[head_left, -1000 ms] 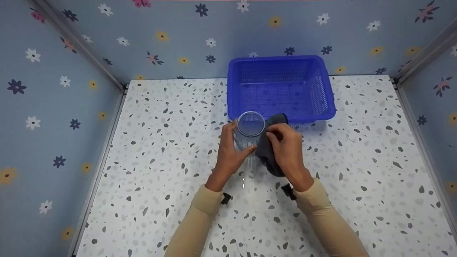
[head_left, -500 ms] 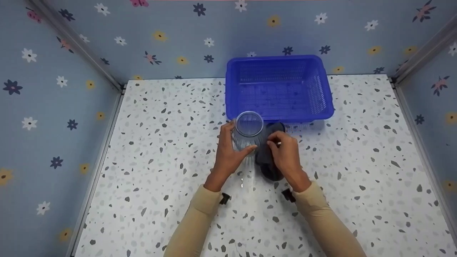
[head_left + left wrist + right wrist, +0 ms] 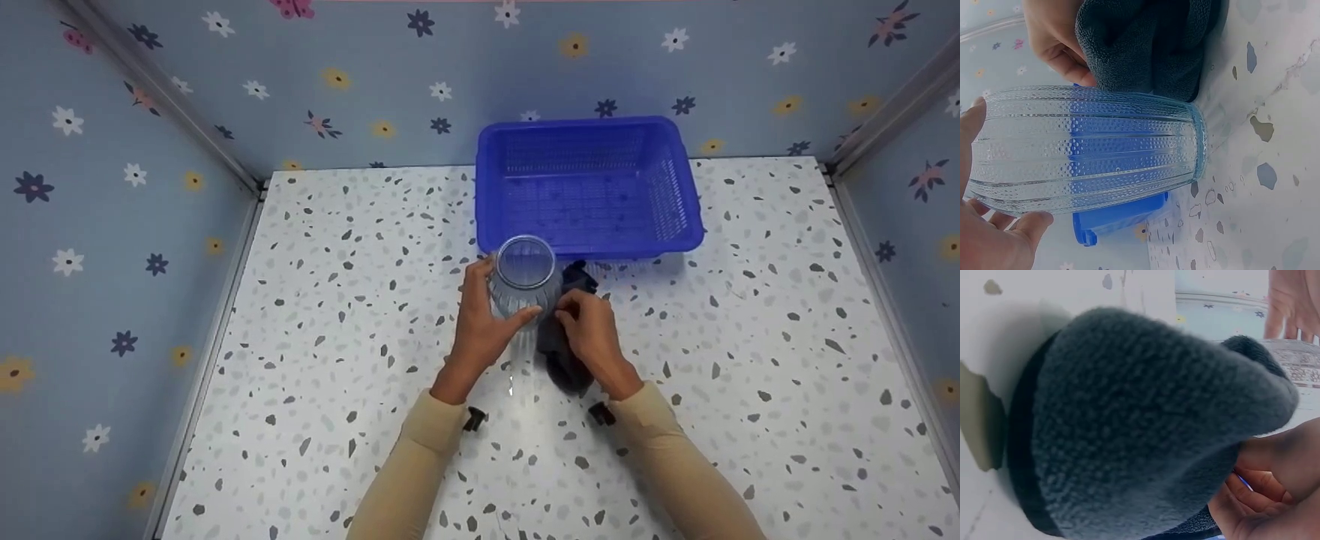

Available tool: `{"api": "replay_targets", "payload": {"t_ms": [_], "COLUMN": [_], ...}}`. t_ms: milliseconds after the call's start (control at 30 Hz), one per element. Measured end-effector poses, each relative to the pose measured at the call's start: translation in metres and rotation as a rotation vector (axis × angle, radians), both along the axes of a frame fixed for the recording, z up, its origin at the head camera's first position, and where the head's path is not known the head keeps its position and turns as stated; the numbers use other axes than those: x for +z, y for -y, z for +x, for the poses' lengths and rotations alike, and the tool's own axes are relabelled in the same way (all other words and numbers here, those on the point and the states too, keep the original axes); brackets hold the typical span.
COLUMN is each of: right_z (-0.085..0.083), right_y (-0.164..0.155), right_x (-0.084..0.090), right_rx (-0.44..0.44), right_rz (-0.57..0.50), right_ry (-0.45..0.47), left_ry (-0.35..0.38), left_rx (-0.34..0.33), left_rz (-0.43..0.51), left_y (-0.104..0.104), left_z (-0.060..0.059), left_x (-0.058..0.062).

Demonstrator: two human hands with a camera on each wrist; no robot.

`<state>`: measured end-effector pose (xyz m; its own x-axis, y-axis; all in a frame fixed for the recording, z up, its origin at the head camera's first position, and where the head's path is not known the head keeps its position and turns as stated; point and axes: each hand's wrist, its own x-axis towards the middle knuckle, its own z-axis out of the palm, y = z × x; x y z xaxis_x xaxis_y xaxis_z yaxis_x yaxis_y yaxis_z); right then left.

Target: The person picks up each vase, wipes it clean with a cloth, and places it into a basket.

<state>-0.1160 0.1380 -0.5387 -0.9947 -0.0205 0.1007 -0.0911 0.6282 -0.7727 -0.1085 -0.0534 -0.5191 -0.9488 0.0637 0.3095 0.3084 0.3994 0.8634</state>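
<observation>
A clear, ribbed glass vase (image 3: 523,295) stands upright, its round mouth facing up in the head view. My left hand (image 3: 484,324) grips it from the left, thumb across the near side and fingers round the far side. Dotted texture covers the glass (image 3: 1100,146) in the left wrist view, and its base meets the table. On the vase's right, my right hand (image 3: 594,327) pinches a dark grey fleecy cloth (image 3: 561,358) between thumb and fingers. The cloth (image 3: 1140,45) lies against the glass near the base. Bunched folds of cloth (image 3: 1129,416) fill most of the right wrist view.
Right behind the vase, a blue plastic basket (image 3: 637,249) with slotted walls stands against the flowered back wall (image 3: 510,67). Flowered panels also rise at the left and right. The speckled white table (image 3: 330,345) extends around both hands.
My right hand has slid toward me and slightly left along the vase's side, lowering the cloth and bunching it more. The left hand and the vase have stayed nearly in place.
</observation>
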Motion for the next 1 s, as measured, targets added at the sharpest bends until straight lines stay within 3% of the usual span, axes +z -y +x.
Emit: {"api": "replay_targets", "payload": {"t_ms": [167, 367, 533, 700, 1000], "right_z": [0.005, 0.009, 0.009, 0.008, 0.008], "right_y": [-0.003, -0.003, 0.003, 0.008, 0.009], "right_x": [0.023, 0.055, 0.073, 0.083, 0.084], "right_rx": [-0.007, -0.016, -0.008, -0.018, -0.026], "right_rz": [-0.063, -0.142, -0.149, -0.129, -0.088], "right_ry": [-0.044, -0.178, -0.281, -0.299, -0.286], "left_ry": [0.007, 0.003, -0.002, -0.018, -0.024], "left_rx": [-0.004, 0.003, 0.007, 0.002, -0.004], "left_rz": [0.002, -0.001, -0.016, -0.030, -0.017], "left_y": [0.000, 0.001, 0.001, 0.001, 0.001], "left_z": [0.000, 0.000, 0.001, 0.001, -0.001], "left_x": [0.001, 0.000, 0.001, -0.001, -0.001]}}
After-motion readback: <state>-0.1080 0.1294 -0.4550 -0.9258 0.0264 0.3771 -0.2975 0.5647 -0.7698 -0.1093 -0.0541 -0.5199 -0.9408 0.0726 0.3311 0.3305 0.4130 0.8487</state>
